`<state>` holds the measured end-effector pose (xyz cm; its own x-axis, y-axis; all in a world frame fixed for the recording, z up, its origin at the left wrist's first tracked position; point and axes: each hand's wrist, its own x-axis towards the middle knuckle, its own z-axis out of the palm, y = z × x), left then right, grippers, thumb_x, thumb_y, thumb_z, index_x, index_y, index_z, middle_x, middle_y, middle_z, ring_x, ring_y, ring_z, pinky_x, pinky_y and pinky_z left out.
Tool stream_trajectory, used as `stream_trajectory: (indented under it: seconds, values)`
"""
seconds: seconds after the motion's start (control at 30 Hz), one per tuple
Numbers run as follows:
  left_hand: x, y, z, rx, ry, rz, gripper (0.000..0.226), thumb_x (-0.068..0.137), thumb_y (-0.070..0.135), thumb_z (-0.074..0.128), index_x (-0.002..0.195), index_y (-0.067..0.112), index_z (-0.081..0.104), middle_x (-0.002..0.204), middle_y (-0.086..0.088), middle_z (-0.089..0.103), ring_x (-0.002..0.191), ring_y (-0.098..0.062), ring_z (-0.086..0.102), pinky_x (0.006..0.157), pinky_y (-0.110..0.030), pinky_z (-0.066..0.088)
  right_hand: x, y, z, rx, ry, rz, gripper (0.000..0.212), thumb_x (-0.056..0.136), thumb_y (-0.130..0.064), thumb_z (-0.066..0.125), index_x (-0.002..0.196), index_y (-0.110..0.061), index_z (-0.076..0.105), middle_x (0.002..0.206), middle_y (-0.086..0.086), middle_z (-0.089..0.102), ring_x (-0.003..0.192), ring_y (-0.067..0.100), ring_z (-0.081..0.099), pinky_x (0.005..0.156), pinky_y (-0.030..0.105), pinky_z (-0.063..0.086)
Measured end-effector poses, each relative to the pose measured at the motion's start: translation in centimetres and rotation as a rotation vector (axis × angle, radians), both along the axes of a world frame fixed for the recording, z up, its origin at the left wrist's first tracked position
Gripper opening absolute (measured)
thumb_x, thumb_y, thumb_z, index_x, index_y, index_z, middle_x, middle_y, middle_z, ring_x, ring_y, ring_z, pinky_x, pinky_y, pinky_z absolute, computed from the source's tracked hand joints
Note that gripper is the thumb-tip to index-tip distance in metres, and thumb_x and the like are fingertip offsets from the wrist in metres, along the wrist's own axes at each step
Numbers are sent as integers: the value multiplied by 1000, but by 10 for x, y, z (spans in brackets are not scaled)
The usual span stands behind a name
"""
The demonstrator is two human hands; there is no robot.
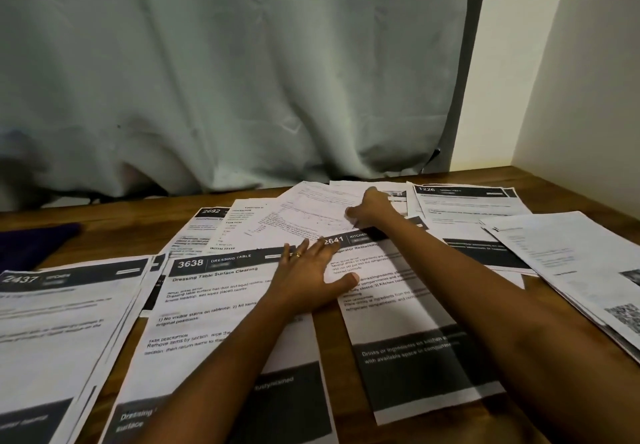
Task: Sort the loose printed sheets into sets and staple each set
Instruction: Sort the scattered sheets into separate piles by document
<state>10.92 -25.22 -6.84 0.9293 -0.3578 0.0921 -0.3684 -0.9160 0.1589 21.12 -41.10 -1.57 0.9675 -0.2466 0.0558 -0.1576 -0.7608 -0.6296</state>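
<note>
Reaching past your left hand (311, 279), your right hand (372, 206) lies on a white text-printed sheet (311, 211). Its fingers curl down, and you cannot tell whether they pinch the paper. Your left hand rests nearer you, fingers spread flat, across the black-headed sheet numbered 3638 (207, 305) and the black-headed sheet numbered 2641 (398, 308). More loose printed sheets (571, 263) cover the brown wooden tabletop (117, 230) left and right of both hands. A pale grey curtain (242, 79) hangs beyond them.
</note>
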Motion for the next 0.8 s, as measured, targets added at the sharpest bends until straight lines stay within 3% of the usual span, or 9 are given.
stream_trajectory:
  seconds: [0.13,0.23,0.37,0.53,0.8]
  values:
    - [2,-1,1,20,31,7,84,80,80,27,149,37,7,160,4,4,147,-23,1,116,-49,-6,13,11,6,302,3,-35,64,70,-17,80,121,1,46,118,10,55,107,28,56,83,33,51]
    - [2,-1,2,22,35,8,84,80,80,28,150,36,8,160,3,4,147,-23,1,116,-49,-6,17,17,8,505,-30,-65,59,69,-6,79,118,2,48,118,10,56,105,27,56,84,35,52]
    - [1,0,2,15,30,2,83,82,78,29,150,35,8,160,2,4,147,-24,1,116,-50,-6,12,25,10,363,-88,-45,40,73,-8,77,110,-1,62,116,12,64,105,28,61,81,30,50]
    - [-3,2,1,-46,-3,-15,85,79,79,28,150,34,13,160,1,6,147,-24,2,116,-50,-8,1,25,27,613,-356,-19,35,79,1,67,114,-2,62,119,15,64,105,29,63,88,39,54]
    - [-11,4,8,-90,-107,-76,82,79,76,25,146,29,27,155,-1,26,144,-25,15,115,-52,-5,-36,-7,95,964,-718,-116,22,86,-6,63,106,-3,56,100,6,64,91,21,66,73,28,57]
